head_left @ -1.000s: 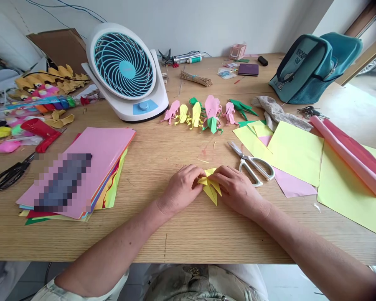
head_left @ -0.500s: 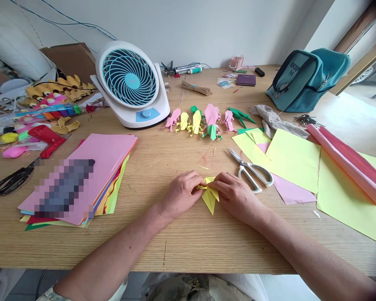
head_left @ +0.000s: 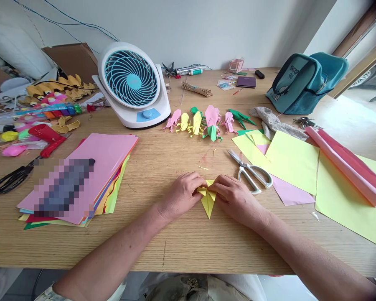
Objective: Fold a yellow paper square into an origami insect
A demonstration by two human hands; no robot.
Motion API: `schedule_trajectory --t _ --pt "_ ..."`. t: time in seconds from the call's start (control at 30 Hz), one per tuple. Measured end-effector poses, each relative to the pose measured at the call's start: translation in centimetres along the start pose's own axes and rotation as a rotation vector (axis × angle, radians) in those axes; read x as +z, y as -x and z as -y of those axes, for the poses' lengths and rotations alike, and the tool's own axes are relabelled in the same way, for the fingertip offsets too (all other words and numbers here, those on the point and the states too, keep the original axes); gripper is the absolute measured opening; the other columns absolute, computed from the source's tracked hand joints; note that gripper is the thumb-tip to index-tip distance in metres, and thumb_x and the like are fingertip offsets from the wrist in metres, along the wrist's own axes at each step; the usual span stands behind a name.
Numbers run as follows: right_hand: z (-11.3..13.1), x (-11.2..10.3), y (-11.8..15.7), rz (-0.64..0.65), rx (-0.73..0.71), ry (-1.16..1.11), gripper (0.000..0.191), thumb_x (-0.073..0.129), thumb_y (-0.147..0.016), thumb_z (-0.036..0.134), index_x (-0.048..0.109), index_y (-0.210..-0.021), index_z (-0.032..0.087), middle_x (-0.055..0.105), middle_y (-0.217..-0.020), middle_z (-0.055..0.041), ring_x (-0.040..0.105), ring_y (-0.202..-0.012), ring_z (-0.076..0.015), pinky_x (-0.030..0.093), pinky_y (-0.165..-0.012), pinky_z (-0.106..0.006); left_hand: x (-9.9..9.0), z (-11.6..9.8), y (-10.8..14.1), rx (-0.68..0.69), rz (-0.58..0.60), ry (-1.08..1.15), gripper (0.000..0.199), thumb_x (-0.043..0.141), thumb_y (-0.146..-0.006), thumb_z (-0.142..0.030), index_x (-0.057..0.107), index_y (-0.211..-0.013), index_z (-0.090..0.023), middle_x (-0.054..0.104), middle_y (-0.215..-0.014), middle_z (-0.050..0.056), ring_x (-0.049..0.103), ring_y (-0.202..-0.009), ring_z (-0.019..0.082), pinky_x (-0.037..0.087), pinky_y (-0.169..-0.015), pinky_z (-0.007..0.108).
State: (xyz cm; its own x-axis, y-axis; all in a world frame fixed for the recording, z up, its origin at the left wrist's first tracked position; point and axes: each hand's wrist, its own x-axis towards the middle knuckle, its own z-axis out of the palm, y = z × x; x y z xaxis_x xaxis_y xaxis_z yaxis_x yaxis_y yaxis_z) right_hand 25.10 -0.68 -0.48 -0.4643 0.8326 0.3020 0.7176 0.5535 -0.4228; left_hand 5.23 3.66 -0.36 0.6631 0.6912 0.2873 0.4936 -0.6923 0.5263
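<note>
Between my hands is a small piece of folded yellow paper (head_left: 208, 205), its pointed end toward me on the wooden table. My left hand (head_left: 184, 193) pinches its left side, fingers closed. On the other side my right hand (head_left: 233, 194) grips the upper right part with thumb and fingers pressed together. My fingertips hide the paper's side edges. White-handled scissors (head_left: 253, 173) lie just beyond my right hand, blades pointing away to the left. Farther back stands a row of folded paper figures (head_left: 196, 123) in pink, yellow and green.
A stack of coloured paper (head_left: 103, 154) with a blurred-out object on top lies at left. Yellow sheets (head_left: 296, 161) and a pink-red roll (head_left: 347, 167) spread over the right. A fan (head_left: 133, 81) and a teal bag (head_left: 296, 85) stand at the back.
The yellow paper's tip has shifted slightly left and toward me. The flap on its right side, which stuck out before, is now mostly under my right fingers.
</note>
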Motion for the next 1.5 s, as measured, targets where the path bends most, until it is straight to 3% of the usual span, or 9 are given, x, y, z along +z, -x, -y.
schedule_trajectory --t 0.47,0.67,1.1,1.3,1.5 --pt "0.2 0.0 0.1 0.035 0.018 -0.014 0.024 0.053 -0.079 -0.001 0.066 -0.086 0.017 0.060 -0.089 -0.0063 0.056 -0.083 -0.0187 0.044 -0.075 -0.032 -0.3 -0.2 0.0 0.059 -0.002 -0.083 0.010 0.062 -0.084 -0.008 0.063 -0.085 -0.018 0.062 -0.082 0.002 0.059 -0.080 0.016 0.042 -0.073 0.027" --pt "0.3 -0.2 -0.1 0.038 0.025 -0.037 0.025 0.053 -0.080 -0.001 0.067 -0.090 0.018 0.060 -0.088 -0.0058 0.056 -0.082 -0.0180 0.045 -0.073 -0.030 -0.1 -0.1 0.0 -0.002 0.036 -0.058 0.013 0.064 -0.080 -0.004 0.062 -0.082 -0.017 0.061 -0.083 0.001 0.057 -0.080 0.015 0.043 -0.071 0.025" --pt "0.2 -0.2 -0.1 0.028 0.103 -0.136 0.018 0.057 -0.086 0.007 0.068 -0.095 0.018 0.061 -0.091 -0.0062 0.059 -0.081 -0.0178 0.046 -0.073 -0.030 -1.0 0.2 0.0 -0.036 0.108 0.089 0.011 0.062 -0.087 -0.011 0.070 -0.084 -0.017 0.060 -0.080 0.001 0.058 -0.076 0.013 0.043 -0.067 0.022" --pt "0.4 -0.4 -0.1 0.035 0.121 -0.142 0.019 0.058 -0.084 0.005 0.068 -0.093 0.018 0.061 -0.090 -0.0062 0.059 -0.082 -0.0180 0.047 -0.074 -0.031 -1.5 0.9 -0.1 -0.049 0.160 0.112 0.015 0.057 -0.091 -0.015 0.067 -0.079 -0.016 0.062 -0.082 0.001 0.059 -0.078 0.013 0.042 -0.070 0.024" --pt "0.4 -0.5 -0.1 0.058 0.120 -0.156 0.019 0.057 -0.085 0.006 0.068 -0.093 0.018 0.061 -0.090 -0.0060 0.059 -0.083 -0.0178 0.047 -0.074 -0.030 -1.8 0.7 -0.3 -0.123 0.137 0.124 0.011 0.061 -0.089 -0.017 0.060 -0.079 -0.018 0.059 -0.073 -0.003 0.054 -0.069 0.011 0.037 -0.065 0.024"
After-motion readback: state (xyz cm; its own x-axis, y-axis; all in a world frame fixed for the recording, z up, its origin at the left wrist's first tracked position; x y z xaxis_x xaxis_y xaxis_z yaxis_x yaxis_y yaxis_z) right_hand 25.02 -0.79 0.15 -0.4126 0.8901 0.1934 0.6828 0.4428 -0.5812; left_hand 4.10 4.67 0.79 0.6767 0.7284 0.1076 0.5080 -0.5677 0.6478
